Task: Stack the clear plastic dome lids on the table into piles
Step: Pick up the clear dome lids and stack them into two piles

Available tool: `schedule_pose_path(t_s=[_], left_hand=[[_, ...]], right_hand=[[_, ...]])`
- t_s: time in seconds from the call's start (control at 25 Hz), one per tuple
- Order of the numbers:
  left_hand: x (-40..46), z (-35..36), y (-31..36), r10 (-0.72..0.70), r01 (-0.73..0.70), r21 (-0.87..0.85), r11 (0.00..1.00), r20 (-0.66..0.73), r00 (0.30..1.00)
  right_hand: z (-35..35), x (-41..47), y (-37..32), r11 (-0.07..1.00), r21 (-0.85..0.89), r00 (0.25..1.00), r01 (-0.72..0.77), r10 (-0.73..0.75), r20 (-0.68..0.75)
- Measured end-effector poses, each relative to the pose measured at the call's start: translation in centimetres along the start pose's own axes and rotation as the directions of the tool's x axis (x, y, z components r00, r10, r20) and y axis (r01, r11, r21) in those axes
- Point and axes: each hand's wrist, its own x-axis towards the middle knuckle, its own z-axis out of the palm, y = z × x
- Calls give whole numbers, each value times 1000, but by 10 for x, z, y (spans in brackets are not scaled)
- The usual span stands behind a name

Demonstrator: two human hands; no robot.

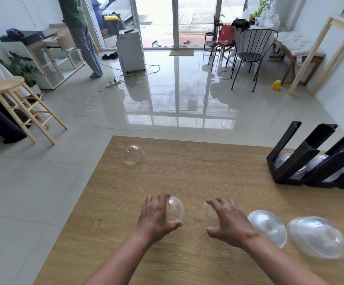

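Note:
My left hand (156, 214) curls over a clear dome lid (176, 209) on the wooden table (167, 173), fingers and thumb around it. My right hand (228, 220) grips a second clear dome lid (208, 212) the same way, a short gap between the two lids. To the right stand two piles of stacked dome lids, the nearer pile (267, 227) beside my right wrist and a farther pile (316, 236). A single loose dome lid (132, 155) lies near the table's far left corner.
A black rack (302, 159) with slanted slots holding more clear lids stands at the table's right edge. Beyond the table are a tiled floor, a wooden stool (21, 103), chairs, cables and a person standing at the far left.

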Motion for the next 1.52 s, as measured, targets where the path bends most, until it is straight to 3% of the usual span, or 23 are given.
schedule_pose_path(t_s=[1.52], left_hand=[[-3, -16, 11, 11, -11, 1, 1000, -24, 1000]], right_hand=[[-13, 0, 1, 1000, -23, 999, 5, -6, -35]])
